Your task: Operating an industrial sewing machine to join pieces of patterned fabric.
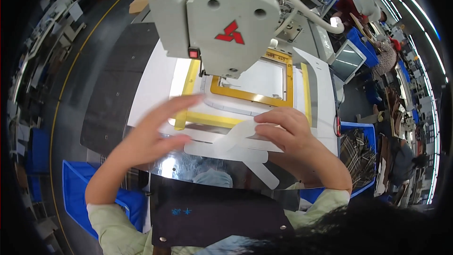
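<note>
Basically, R hand [293,133] pinches white strip [237,135] nr front edge of table [184,172]; L hand [150,133] spread, blurry, empty, nr yellow tape [214,119].

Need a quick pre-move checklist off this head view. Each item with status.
1. Left hand free: ok; thumb and fingers spread, nothing visible between them, though blurred.
2. Right hand on the white strip: ok; fingers at its upper end. Grip firmness: cannot tell.
3. Strips lying separate: not ok; the held strip overlaps other white pieces near the table's front edge.
4. Yellow frame fully in sight: not ok; the sewing machine hides part of it.
5. Left fingertips clear of the machine's underside: cannot tell; close in view, true gap unclear.
</note>
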The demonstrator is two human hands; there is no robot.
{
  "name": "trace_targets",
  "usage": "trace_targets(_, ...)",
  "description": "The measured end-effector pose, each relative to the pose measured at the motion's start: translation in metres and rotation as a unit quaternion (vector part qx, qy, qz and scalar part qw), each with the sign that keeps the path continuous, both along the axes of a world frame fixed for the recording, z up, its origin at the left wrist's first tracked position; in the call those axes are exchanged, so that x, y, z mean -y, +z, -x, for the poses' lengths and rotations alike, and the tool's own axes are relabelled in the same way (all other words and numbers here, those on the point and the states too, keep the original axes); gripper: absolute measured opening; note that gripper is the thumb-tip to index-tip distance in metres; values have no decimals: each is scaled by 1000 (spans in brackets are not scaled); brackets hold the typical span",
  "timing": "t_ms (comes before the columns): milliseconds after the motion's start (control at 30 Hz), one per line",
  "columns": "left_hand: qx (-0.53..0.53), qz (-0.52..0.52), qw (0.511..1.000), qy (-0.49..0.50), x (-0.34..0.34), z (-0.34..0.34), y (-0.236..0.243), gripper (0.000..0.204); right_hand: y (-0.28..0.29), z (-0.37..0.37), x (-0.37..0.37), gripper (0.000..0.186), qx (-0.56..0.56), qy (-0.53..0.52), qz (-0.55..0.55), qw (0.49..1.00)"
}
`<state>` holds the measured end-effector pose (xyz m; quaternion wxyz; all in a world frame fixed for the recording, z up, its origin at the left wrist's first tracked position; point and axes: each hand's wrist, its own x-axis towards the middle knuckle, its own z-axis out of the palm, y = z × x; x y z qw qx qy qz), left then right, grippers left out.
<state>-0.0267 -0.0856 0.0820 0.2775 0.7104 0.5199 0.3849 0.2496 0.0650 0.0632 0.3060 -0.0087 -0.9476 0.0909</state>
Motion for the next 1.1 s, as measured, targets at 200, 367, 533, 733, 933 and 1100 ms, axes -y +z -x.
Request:
trace_targets(200, 8, 341, 916, -210, -74, -48, -30, 37, -9, -41, 3, 19, 23, -51, 69, 996)
trace_targets(367, -52, 247, 963, -92, -76, -37, -51, 31, -32, -58, -10, 26, 109, -120, 155, 975)
trace_targets(533, -108, 113, 987, -43, -79, -38, -68, 27, -29, 24, -15, 17, 99, -121, 246, 956)
trace_targets(733, -121, 29, 982, 143, -78, -25, -61, 21, -40, 65, -47, 30, 211, -207, 349, 889)
trace_targets(933, -258, -137, 956, 1, -79, -32, -83, 39, -63, 81, -68, 28, 178, -213, 348, 895)
trace_targets(1100, -327, -103, 939, 1, -79, -32, -86, 54, -64, 79, -71, 29, 184, -233, 348, 889)
